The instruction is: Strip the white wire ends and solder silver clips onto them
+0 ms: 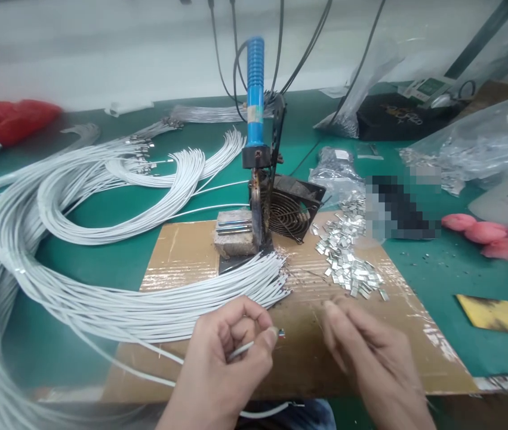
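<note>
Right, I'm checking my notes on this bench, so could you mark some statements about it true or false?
1. The left hand pinches a white cable. True.
2. The blue handle lies flat on the cardboard. False: it stands upright above it.
3. The small metal pieces lie left of the black fan. False: they lie to its right.
4. The yellow piece lies right of the cardboard. True.
</note>
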Tool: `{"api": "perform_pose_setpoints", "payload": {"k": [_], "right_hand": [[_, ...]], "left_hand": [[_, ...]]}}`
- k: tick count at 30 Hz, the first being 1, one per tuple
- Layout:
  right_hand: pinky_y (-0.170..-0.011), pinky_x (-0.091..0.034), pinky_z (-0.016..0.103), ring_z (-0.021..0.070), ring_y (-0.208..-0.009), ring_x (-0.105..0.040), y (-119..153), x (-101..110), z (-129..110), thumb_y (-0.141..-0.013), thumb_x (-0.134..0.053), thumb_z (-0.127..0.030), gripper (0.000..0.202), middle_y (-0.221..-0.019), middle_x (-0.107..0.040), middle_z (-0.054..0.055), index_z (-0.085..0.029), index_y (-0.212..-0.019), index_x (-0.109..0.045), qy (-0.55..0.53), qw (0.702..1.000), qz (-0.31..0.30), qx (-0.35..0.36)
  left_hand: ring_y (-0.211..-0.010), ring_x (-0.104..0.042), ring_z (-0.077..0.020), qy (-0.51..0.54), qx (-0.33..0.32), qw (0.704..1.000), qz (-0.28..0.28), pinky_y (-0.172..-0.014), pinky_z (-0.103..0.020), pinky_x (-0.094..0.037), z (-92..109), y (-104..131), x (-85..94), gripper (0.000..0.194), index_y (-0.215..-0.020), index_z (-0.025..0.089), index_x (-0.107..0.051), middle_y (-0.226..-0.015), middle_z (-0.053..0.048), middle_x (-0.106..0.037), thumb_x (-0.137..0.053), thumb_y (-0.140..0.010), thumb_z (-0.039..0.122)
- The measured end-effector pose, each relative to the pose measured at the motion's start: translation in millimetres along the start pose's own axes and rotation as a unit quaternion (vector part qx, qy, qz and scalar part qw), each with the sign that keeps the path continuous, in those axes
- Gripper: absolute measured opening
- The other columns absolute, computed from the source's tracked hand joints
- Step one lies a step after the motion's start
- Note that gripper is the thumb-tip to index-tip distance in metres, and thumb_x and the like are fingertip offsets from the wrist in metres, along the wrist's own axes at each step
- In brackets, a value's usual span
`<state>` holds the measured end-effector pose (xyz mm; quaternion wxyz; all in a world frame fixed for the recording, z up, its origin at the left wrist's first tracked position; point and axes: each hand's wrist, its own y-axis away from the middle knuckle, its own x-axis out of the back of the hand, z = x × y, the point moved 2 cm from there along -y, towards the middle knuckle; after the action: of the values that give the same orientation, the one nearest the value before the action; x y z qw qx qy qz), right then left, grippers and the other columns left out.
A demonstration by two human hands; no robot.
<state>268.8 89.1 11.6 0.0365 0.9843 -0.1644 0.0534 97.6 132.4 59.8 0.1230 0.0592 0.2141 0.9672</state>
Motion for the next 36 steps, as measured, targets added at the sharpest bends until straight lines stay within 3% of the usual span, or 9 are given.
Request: {"api": "perform_pose_setpoints", "payload": {"k": [5, 12, 15, 18, 20, 21, 25, 31, 36], "right_hand": [[-0.054, -0.026, 0.029, 0.0118, -0.056, -0.034, 5.9, -32.7, -10.7, -0.109, -0.042, -0.050, 0.059, -0.060, -0.036, -0.002, -0.019, -0.059, -0.040, -0.036, 0.990, -0.140, 0.007], [-0.057, -0.034, 0.025, 0.0142, -0.064, -0.037, 5.6, -43.4, -10.7, -0.103, -0.052, -0.052, 0.050, -0.069, -0.037, -0.002, -0.021, -0.067, -0.036, -0.076, 0.987, -0.141, -0.002], [-0.057, -0.039, 0.024, 0.0127, -0.061, -0.035, 5.2, -28.5, 2.6, -0.104, -0.053, -0.050, 0.049, -0.067, -0.036, -0.003, -0.021, -0.067, -0.040, -0.094, 0.993, -0.076, -0.010], [-0.053, -0.039, 0.024, 0.0130, -0.057, -0.040, -2.6, 9.0, 12.6, -0.104, -0.055, -0.047, 0.044, -0.063, -0.041, -0.002, -0.022, -0.068, -0.049, -0.051, 0.997, 0.034, 0.037], [-0.056, -0.042, 0.024, 0.0148, -0.065, -0.054, -10.0, 39.7, 12.9, -0.100, -0.064, -0.040, 0.028, -0.074, -0.059, 0.001, -0.022, -0.079, -0.063, 0.191, 0.960, 0.170, 0.117], [-0.057, -0.042, 0.026, 0.0162, -0.068, -0.056, -14.6, 51.7, 13.8, -0.096, -0.069, -0.040, 0.023, -0.078, -0.063, 0.002, -0.022, -0.082, -0.068, 0.238, 0.944, 0.187, 0.133], [-0.061, -0.040, 0.032, 0.0176, -0.064, -0.053, -29.8, 73.8, 21.1, -0.090, -0.074, -0.044, 0.020, -0.080, -0.067, 0.002, -0.024, -0.091, -0.078, 0.352, 0.904, 0.142, 0.199], [-0.083, -0.045, 0.034, 0.0211, -0.082, -0.064, -36.8, 69.7, 33.0, -0.102, -0.058, -0.041, 0.028, -0.090, -0.073, 0.006, -0.019, -0.098, -0.075, 0.417, 0.857, 0.086, 0.291], [-0.065, -0.047, 0.033, 0.0210, -0.069, -0.067, -38.3, 73.6, 36.2, -0.102, -0.054, -0.045, 0.034, -0.079, -0.073, 0.004, -0.021, -0.085, -0.071, 0.464, 0.841, 0.126, 0.250]], "left_hand": [[-0.053, -0.020, -0.0081, -0.019, -0.005, 1.000, 0.009, -0.052, -0.025, -0.013, -0.5, 2.2, -3.4, 0.022, -0.072, 0.018, -0.056, -0.052, 0.012, -0.029, -0.067, -0.081, 0.035], [-0.052, -0.024, -0.0081, -0.016, -0.007, 0.999, -0.031, -0.050, -0.023, -0.016, -6.2, 1.6, -4.9, 0.023, -0.074, 0.017, -0.055, -0.053, 0.010, -0.033, -0.068, -0.082, 0.035], [-0.052, -0.022, -0.0077, -0.019, -0.014, 1.000, -0.013, -0.050, -0.022, -0.016, -8.0, -0.2, -1.7, 0.024, -0.073, 0.016, -0.057, -0.053, 0.011, -0.031, -0.069, -0.082, 0.035], [-0.051, -0.021, -0.0068, -0.009, -0.019, 1.000, 0.014, -0.049, -0.020, -0.017, -8.5, -1.8, 2.5, 0.023, -0.073, 0.016, -0.060, -0.052, 0.012, -0.031, -0.072, -0.079, 0.035], [-0.049, -0.026, -0.0061, 0.008, -0.019, 0.999, 0.027, -0.048, -0.020, -0.020, -8.0, -2.6, 3.6, 0.023, -0.073, 0.016, -0.062, -0.052, 0.011, -0.036, -0.073, -0.078, 0.035], [-0.048, -0.029, -0.0058, 0.018, -0.019, 0.999, 0.035, -0.048, -0.019, -0.022, -7.2, -2.7, 3.7, 0.022, -0.073, 0.016, -0.062, -0.052, 0.011, -0.039, -0.074, -0.078, 0.035], [-0.048, -0.034, -0.0046, 0.042, -0.026, 0.997, 0.061, -0.047, -0.017, -0.024, -1.4, -2.6, 1.8, 0.022, -0.071, 0.015, -0.064, -0.054, 0.009, -0.045, -0.075, -0.076, 0.032], [-0.046, -0.038, -0.0032, 0.073, -0.022, 0.993, 0.085, -0.046, -0.014, -0.028, 4.5, -4.7, 1.0, 0.019, -0.069, 0.013, -0.064, -0.052, 0.009, -0.047, -0.074, -0.072, 0.028], [-0.043, -0.043, -0.0033, 0.095, -0.020, 0.989, 0.108, -0.045, -0.014, -0.033, 3.9, -8.4, 0.8, 0.015, -0.064, 0.013, -0.065, -0.050, 0.008, -0.050, -0.075, -0.067, 0.024]]}}
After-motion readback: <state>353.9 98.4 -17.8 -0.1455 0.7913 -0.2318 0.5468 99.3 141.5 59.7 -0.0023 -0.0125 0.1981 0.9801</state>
